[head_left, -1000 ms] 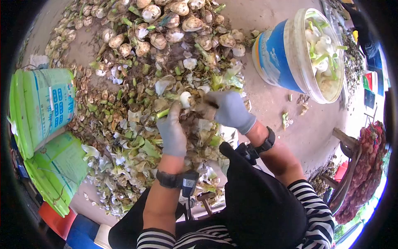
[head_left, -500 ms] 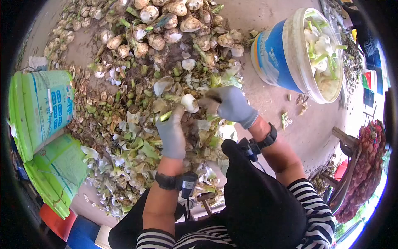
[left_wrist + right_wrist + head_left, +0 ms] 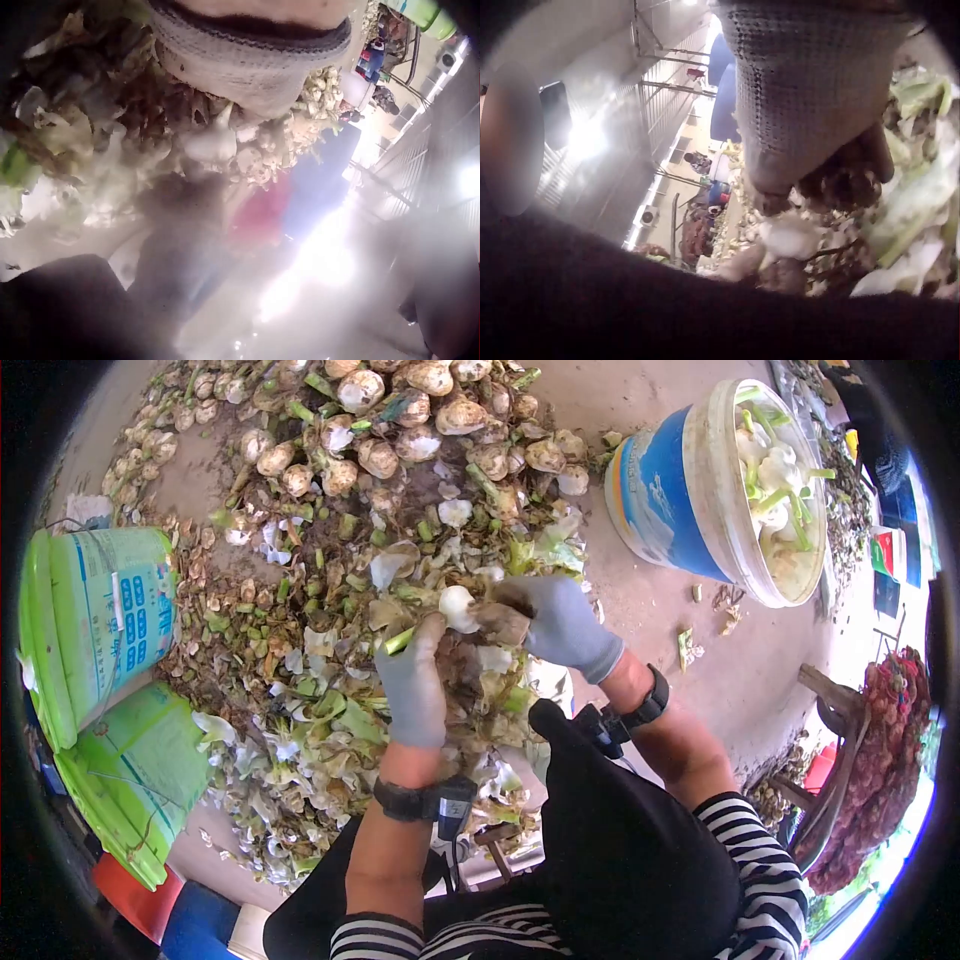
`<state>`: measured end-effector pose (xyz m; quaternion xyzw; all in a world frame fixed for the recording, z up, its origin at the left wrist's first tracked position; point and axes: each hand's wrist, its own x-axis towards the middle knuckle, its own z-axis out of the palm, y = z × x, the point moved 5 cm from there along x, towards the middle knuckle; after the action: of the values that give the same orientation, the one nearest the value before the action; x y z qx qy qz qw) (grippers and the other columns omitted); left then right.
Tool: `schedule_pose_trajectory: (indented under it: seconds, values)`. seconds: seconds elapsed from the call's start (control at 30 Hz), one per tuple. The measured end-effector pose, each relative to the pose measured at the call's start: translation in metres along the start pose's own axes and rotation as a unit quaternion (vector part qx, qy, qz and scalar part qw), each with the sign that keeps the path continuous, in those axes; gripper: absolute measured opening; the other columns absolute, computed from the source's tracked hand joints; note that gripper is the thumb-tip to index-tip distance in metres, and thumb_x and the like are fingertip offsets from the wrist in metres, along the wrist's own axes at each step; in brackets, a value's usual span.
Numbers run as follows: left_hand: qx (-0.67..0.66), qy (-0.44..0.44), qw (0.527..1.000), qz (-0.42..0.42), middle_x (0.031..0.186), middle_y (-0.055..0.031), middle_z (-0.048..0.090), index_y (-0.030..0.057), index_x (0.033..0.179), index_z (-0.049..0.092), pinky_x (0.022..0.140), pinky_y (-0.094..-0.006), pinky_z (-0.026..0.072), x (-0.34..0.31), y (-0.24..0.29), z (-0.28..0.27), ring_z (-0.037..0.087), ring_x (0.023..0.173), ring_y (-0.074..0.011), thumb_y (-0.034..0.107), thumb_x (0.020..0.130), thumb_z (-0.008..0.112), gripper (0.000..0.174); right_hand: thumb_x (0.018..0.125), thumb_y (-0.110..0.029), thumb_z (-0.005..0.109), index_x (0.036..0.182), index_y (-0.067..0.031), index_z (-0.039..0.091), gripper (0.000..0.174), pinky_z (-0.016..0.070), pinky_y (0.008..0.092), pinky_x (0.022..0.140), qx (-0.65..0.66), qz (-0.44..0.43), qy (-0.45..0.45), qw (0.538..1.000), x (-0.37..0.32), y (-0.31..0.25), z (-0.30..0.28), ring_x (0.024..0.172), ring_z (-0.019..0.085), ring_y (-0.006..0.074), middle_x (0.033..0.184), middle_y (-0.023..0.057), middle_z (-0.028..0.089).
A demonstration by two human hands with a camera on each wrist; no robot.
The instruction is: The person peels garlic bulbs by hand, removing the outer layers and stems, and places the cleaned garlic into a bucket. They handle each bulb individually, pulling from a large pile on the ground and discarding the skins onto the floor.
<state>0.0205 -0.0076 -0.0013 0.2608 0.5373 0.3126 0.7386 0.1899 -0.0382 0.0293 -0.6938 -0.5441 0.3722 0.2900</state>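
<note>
My left hand (image 3: 412, 685), in a pale glove with soiled fingertips, grips a white garlic bulb (image 3: 458, 608) low over the peelings. The bulb's green stem (image 3: 398, 641) sticks out on the left side of that hand. From the right, my gloved right hand (image 3: 568, 622) has its browned fingers curled against the bulb's outer side. In the right wrist view those fingers bend down right beside the white bulb (image 3: 791, 236); their tips are partly hidden. The left wrist view shows a white bulb (image 3: 214, 144) just past the glove, with the fingers hidden.
Loose peelings and cut stems (image 3: 300, 730) cover the floor under both hands. Unpeeled garlic bulbs (image 3: 400, 420) are heaped beyond. A white-and-blue bucket (image 3: 665, 490) with peeled garlic stands at right. Green-lidded buckets (image 3: 105, 630) are at left, and a red mesh sack (image 3: 880, 770) lies far right.
The garlic bulb has shifted slightly to the right and shows more white than a second ago. My right hand, blurred half a second ago, is now steadier and close against it.
</note>
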Motion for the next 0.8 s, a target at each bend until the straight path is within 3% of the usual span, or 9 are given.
schedule_pose_trajectory:
  seconds: [0.07, 0.13, 0.2, 0.27, 0.3, 0.6, 0.7, 0.77, 0.8]
  values:
    - [0.243, 0.033, 0.956, 0.158, 0.09, -0.0079, 0.061, -0.0043, 0.101, 0.058, 0.069, -0.026, 0.0495, -0.003, 0.006, -0.002, 0.059, 0.079, -0.0126, 0.014, 0.084, 0.061, 0.025, 0.077, -0.027, 0.067, 0.08, -0.0062, 0.065, 0.021, 0.0455, 0.0348, 0.054, -0.02, -0.03, 0.016, 0.999, 0.001, -0.006, 0.001, 0.059, 0.058, 0.0306, 0.067, 0.0154, 0.059]
    - [0.121, 0.103, 0.98, 0.118, 0.087, -0.0059, 0.061, -0.0048, 0.101, 0.058, 0.072, -0.0244, 0.0465, -0.005, 0.004, -0.005, 0.057, 0.077, -0.0108, 0.014, 0.083, 0.064, 0.027, 0.077, -0.028, 0.068, 0.078, -0.0063, 0.065, 0.022, 0.0457, 0.0343, 0.054, -0.047, -0.037, -0.002, 0.998, 0.006, -0.008, 0.004, 0.059, 0.058, 0.0302, 0.068, 0.014, 0.06]
    - [0.103, 0.048, 0.991, 0.064, 0.087, -0.004, 0.061, -0.0041, 0.1, 0.058, 0.07, -0.0238, 0.0445, -0.007, 0.01, 0.0, 0.054, 0.077, -0.0092, 0.015, 0.081, 0.066, 0.028, 0.078, -0.027, 0.067, 0.079, -0.0045, 0.065, 0.022, 0.0458, 0.0333, 0.055, -0.042, 0.005, -0.054, 0.998, 0.01, -0.005, 0.003, 0.058, 0.059, 0.0268, 0.067, 0.0154, 0.059]
    - [0.118, 0.023, 0.991, 0.05, 0.087, -0.0035, 0.061, -0.0039, 0.099, 0.058, 0.07, -0.0237, 0.0442, -0.006, 0.012, -0.004, 0.054, 0.076, -0.0093, 0.015, 0.081, 0.066, 0.027, 0.08, -0.023, 0.064, 0.083, -0.0026, 0.066, 0.02, 0.0458, 0.0318, 0.056, 0.126, 0.056, -0.098, 0.986, 0.008, 0.007, 0.007, 0.057, 0.058, 0.0207, 0.066, 0.0152, 0.06]
    - [0.134, -0.003, 0.99, 0.037, 0.087, -0.003, 0.061, -0.0036, 0.098, 0.058, 0.07, -0.0237, 0.0438, -0.005, 0.011, -0.004, 0.054, 0.075, -0.0093, 0.015, 0.081, 0.067, 0.027, 0.081, -0.021, 0.062, 0.085, -0.0009, 0.066, 0.02, 0.0459, 0.0303, 0.058, 0.08, 0.028, -0.059, 0.995, 0.01, 0.014, 0.005, 0.058, 0.056, 0.0158, 0.067, 0.0145, 0.061]
    - [0.14, 0.016, 0.987, 0.07, 0.086, -0.0047, 0.061, -0.0021, 0.095, 0.059, 0.067, -0.0226, 0.0442, -0.003, 0.011, 0.0, 0.055, 0.077, -0.009, 0.016, 0.082, 0.065, 0.024, 0.081, -0.02, 0.062, 0.083, 0.001, 0.065, 0.021, 0.0478, 0.0301, 0.059, 0.077, 0.061, -0.081, 0.992, 0.005, 0.005, 0.008, 0.06, 0.06, 0.0186, 0.068, 0.0144, 0.062]
    - [-0.016, 0.025, 1.0, -0.007, 0.085, -0.0052, 0.062, -0.0019, 0.097, 0.059, 0.064, -0.0226, 0.0451, -0.008, 0.014, 0.006, 0.056, 0.077, -0.0094, 0.018, 0.082, 0.065, 0.026, 0.081, -0.021, 0.063, 0.1, -0.0008, 0.061, 0.028, 0.0492, 0.032, 0.067, 0.03, 0.018, -0.034, 0.999, 0.006, 0.02, 0.0, 0.072, 0.063, 0.0219, 0.082, 0.0172, 0.064]
    - [0.038, -0.016, 0.999, -0.009, 0.087, -0.0059, 0.062, -0.002, 0.099, 0.059, 0.064, -0.0227, 0.0459, -0.003, 0.02, 0.011, 0.057, 0.078, -0.0102, 0.018, 0.082, 0.066, 0.027, 0.072, -0.017, 0.068, 0.123, -0.0035, 0.049, 0.057, 0.0467, 0.0337, 0.085, 0.033, -0.037, -0.003, 0.999, -0.003, 0.02, -0.004, 0.093, 0.061, 0.0308, 0.108, 0.0197, 0.06]
    - [0.095, -0.045, 0.994, -0.013, 0.089, -0.0066, 0.063, -0.0021, 0.101, 0.058, 0.063, -0.0228, 0.0467, -0.002, 0.022, 0.014, 0.058, 0.079, -0.011, 0.017, 0.081, 0.066, 0.029, 0.072, -0.017, 0.068, 0.123, -0.0035, 0.049, 0.057, 0.0467, 0.0337, 0.085, 0.027, -0.04, 0.004, 0.999, -0.006, 0.018, -0.001, 0.093, 0.061, 0.0308, 0.108, 0.0197, 0.06]
